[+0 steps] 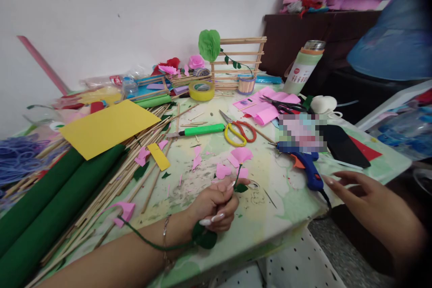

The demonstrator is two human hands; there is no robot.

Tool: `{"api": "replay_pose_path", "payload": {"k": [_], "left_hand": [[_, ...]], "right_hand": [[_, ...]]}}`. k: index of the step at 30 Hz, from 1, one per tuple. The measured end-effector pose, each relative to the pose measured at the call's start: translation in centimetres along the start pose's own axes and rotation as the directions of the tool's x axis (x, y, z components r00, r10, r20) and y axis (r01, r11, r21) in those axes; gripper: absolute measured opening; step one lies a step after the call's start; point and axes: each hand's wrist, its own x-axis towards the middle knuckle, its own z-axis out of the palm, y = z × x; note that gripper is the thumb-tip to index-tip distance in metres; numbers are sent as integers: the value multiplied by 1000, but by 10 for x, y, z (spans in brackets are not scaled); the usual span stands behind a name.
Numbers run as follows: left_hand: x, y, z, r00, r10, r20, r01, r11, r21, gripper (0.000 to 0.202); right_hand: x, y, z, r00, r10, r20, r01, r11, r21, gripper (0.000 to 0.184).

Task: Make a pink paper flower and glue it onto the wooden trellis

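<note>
My left hand (pixel 216 204) rests on the table near its front edge, fingers closed around a thin green stem (pixel 236 180) that carries a pink paper flower (pixel 241 155) and green leaves (pixel 205 238). The stem trails back along my forearm to another pink petal (pixel 125 212). My right hand (pixel 351 189) hovers at the table's right edge with fingers stretched out, holding nothing. It is nearest to the blue glue gun (pixel 305 164) and its black cord. Loose pink petal pieces (pixel 222 171) lie just beyond my left hand.
Green felt rolls (pixel 47 216), several wooden sticks (pixel 135 157), a yellow sheet (pixel 108 126), scissors (pixel 238 130), a green utility knife (pixel 199 131), a tape roll (pixel 201 90), pink paper (pixel 266 108), a bottle (pixel 302 69) and a black phone (pixel 344 146) crowd the table. A stick frame (pixel 241 60) stands at the back.
</note>
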Motion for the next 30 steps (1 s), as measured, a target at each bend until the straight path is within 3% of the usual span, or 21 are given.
{"api": "replay_pose_path", "payload": {"k": [3, 7, 11, 14, 17, 20, 22, 24, 26, 30], "left_hand": [[0, 2, 3, 999, -45, 27, 46, 999, -17, 29], [-3, 5, 10, 980, -185, 68, 185, 983, -2, 30], [-6, 3, 11, 957, -263, 119, 258, 965, 56, 41], [-6, 2, 9, 965, -260, 44, 254, 961, 108, 39], [-6, 4, 9, 958, -276, -85, 283, 954, 98, 23], [-5, 7, 7, 941, -336, -52, 336, 942, 0, 19], [-5, 9, 5, 932, -362, -19, 360, 931, -57, 19], [-5, 9, 3, 928, -372, -9, 370, 925, -86, 20], [-5, 9, 1, 927, -375, -11, 372, 924, -93, 21], [-6, 10, 2, 928, -371, -31, 366, 925, -100, 21]], "right_hand": [[4, -10, 23, 1000, 9, 23, -8, 999, -36, 57], [10, -24, 41, 1000, 23, 3, -22, 983, -184, 65], [19, -31, 40, 997, 37, 62, -15, 948, -319, 53], [24, -29, 34, 982, 128, 140, -87, 960, -268, 44], [22, -24, 32, 975, 172, 140, -151, 977, -149, 40], [14, -26, 34, 975, 214, 53, -221, 948, 228, 37], [5, -34, 36, 969, 235, 69, -233, 798, 556, 33], [-4, -45, 39, 975, 184, 123, -212, 622, 754, 27], [-13, -57, 41, 980, 102, 170, -198, 551, 810, 22], [-27, -69, 47, 967, 61, 246, -233, 598, 767, 22]]}}
